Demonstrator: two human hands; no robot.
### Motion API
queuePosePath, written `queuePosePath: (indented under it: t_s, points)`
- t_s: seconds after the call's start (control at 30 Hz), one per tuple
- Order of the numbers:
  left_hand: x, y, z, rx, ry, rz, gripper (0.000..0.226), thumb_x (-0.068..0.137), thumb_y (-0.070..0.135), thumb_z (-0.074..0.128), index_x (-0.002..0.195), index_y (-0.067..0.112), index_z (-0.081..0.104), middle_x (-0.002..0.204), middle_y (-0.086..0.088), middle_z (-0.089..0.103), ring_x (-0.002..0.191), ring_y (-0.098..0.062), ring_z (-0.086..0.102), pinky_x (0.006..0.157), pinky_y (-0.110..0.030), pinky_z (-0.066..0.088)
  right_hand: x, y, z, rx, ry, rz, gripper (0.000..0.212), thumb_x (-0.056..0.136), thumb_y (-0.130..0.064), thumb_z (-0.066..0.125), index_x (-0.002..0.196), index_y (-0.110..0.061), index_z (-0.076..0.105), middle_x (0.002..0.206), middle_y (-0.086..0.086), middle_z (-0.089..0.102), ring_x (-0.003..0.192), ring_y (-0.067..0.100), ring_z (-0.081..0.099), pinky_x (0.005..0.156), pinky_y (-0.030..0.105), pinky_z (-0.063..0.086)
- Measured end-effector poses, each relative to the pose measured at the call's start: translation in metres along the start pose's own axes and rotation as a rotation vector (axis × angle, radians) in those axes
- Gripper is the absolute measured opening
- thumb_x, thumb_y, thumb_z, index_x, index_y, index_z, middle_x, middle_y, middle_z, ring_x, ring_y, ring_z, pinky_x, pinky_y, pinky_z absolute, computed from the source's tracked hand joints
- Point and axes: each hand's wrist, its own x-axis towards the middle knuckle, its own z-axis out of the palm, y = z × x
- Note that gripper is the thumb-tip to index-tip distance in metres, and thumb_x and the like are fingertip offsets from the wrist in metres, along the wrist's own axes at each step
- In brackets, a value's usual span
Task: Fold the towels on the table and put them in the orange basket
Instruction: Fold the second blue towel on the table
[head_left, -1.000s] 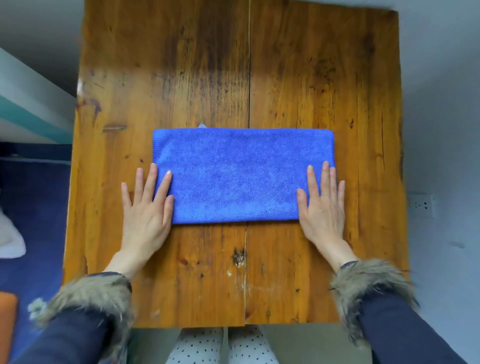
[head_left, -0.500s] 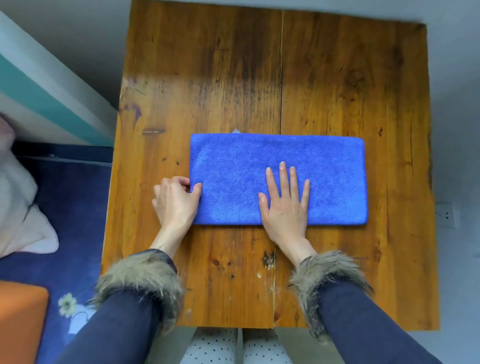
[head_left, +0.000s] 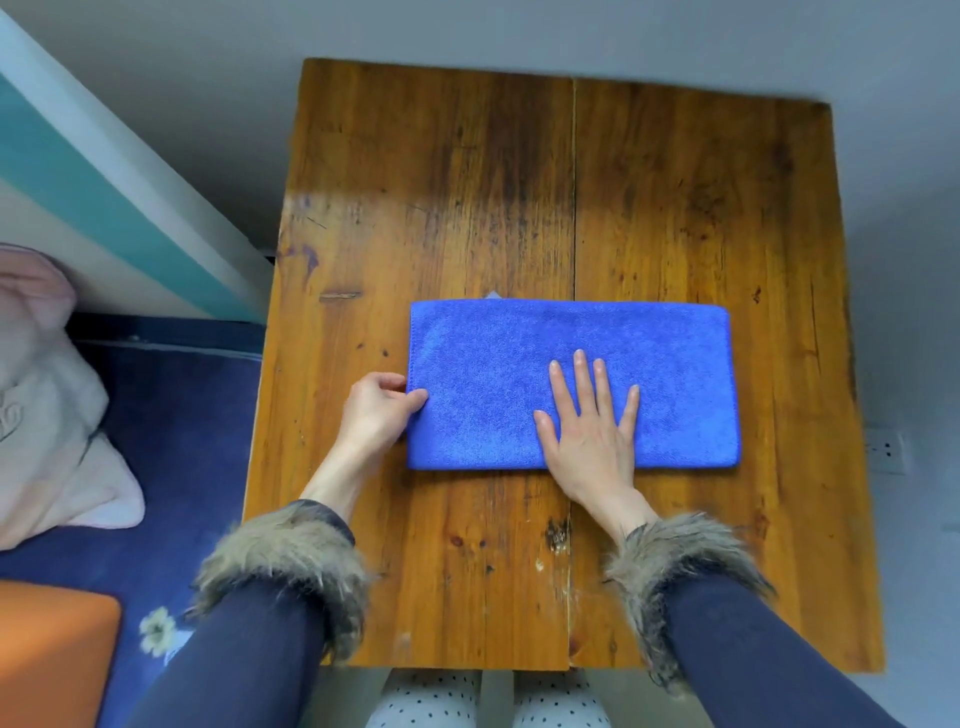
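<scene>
My left hand (head_left: 376, 410) now pinches the blue towel (head_left: 571, 384) at its 9 o'clock edge; a second ago it lay flat. Right hand (head_left: 589, 426) has slid to mid-towel, fingers flat. Towel's mid-bench (head_left: 675, 208), next fold probably coming. Orange basket (head_left: 52, 649) waits at 8 o'clock.

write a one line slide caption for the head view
Left hand pinches the short edge of a folded blue microfibre towel while the right hand presses it flat on the wooden table.

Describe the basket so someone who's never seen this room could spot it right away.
Start at the wooden table, then look down its left side to the dark blue floor. The basket sits in the bottom left corner, only partly in view. It is the only orange thing there, below a pale pink cloth.
</scene>
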Motion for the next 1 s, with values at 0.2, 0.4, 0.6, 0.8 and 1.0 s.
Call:
queuePosePath:
  t_s: [0.2, 0.4, 0.6, 0.8, 1.0]
  points:
    - [-0.008, 0.01, -0.016, -0.089, -0.305, 0.004, 0.029, 0.088, 0.003, 0.06, 0.116, 0.005, 0.057, 0.094, -0.007, 0.064, 0.086, -0.016, 0.064, 0.071, -0.031, 0.056, 0.001, 0.015, -0.015, -0.011, -0.012, -0.12, 0.07, 0.083, -0.06, 0.02, 0.147, -0.031, 0.021, 0.158, 0.001, 0.009, 0.146, 0.023, 0.003, 0.107, 0.066, 0.0]
    - [-0.03, 0.036, -0.019, -0.055, -0.363, 0.091, 0.034, 0.087, 0.002, 0.06, 0.117, 0.018, 0.056, 0.093, -0.005, 0.056, 0.09, -0.016, 0.063, 0.072, -0.032, 0.056, 0.003, 0.04, -0.03, -0.009, -0.151, -0.146, 0.077, 0.086, -0.065, 0.039, 0.148, -0.039, 0.001, 0.157, -0.004, -0.015, 0.144, 0.021, -0.016, 0.111, 0.06, -0.003]
    - [-0.07, 0.079, 0.015, -0.038, -0.304, 0.218, 0.034, 0.085, -0.001, 0.06, 0.114, 0.017, 0.056, 0.081, 0.001, 0.049, 0.078, -0.011, 0.058, 0.067, -0.029, 0.056, 0.002, 0.053, -0.044, 0.236, -0.149, -0.197, 0.062, 0.093, -0.05, 0.042, 0.148, -0.03, 0.019, 0.158, -0.004, -0.01, 0.145, 0.015, -0.009, 0.117, 0.049, -0.002]
    - [-0.1, 0.121, 0.107, 0.005, -0.23, 0.33, 0.032, 0.083, -0.005, 0.057, 0.111, 0.011, 0.055, 0.075, 0.001, 0.046, 0.062, -0.01, 0.053, 0.057, -0.023, 0.054, -0.018, 0.118, -0.056, 0.862, 0.108, 0.09, 0.029, 0.092, -0.011, 0.055, 0.12, -0.007, 0.061, 0.13, 0.008, 0.054, 0.111, 0.018, 0.054, 0.096, 0.023, 0.044]
    - [-0.106, 0.118, 0.216, 0.206, -0.144, 0.422, 0.033, 0.083, 0.002, 0.054, 0.113, 0.015, 0.05, 0.072, 0.005, 0.046, 0.057, -0.014, 0.055, 0.054, -0.018, 0.051, -0.022, 0.169, -0.046, 1.278, -0.022, 0.358, 0.024, 0.096, -0.007, 0.046, 0.113, -0.003, 0.062, 0.093, 0.005, 0.065, 0.08, 0.009, 0.064, 0.084, 0.032, 0.053]
